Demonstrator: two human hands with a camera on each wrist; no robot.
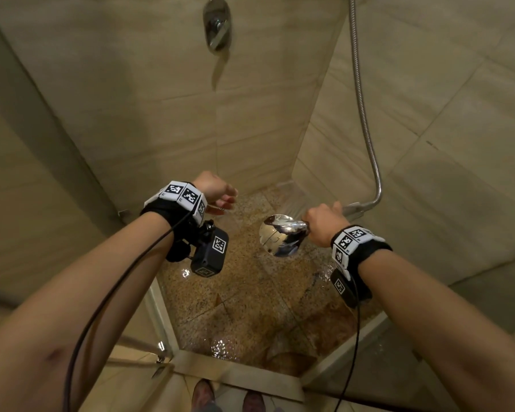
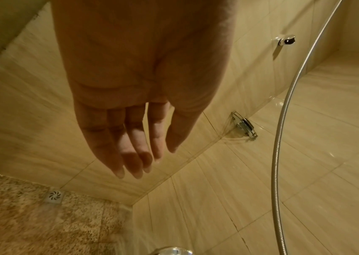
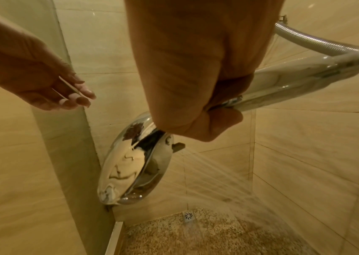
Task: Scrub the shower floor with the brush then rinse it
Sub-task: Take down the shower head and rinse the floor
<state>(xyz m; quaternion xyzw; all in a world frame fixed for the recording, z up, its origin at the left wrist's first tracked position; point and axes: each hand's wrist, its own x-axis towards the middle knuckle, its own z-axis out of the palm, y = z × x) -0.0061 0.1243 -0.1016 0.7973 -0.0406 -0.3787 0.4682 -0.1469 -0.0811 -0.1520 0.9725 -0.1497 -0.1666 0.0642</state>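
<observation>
My right hand (image 1: 321,224) (image 3: 198,110) grips the handle of a chrome shower head (image 1: 280,234) (image 3: 135,165), which hangs above the speckled shower floor (image 1: 250,295) (image 3: 207,234). Water sprays from its face down toward the floor and far corner. The metal hose (image 1: 366,123) (image 3: 318,41) (image 2: 283,120) runs up from the handle along the right wall. My left hand (image 1: 220,194) (image 2: 137,155) (image 3: 65,93) hangs to the left of the shower head with relaxed fingers, holding nothing. No brush is in view.
A square floor drain (image 2: 55,196) (image 3: 189,216) sits by the far wall. A mixer valve (image 1: 217,23) is on the back wall and a corner fitting (image 2: 244,126) sits where the walls meet. Beige tiled walls close in on three sides; a raised threshold (image 1: 238,373) borders the near edge.
</observation>
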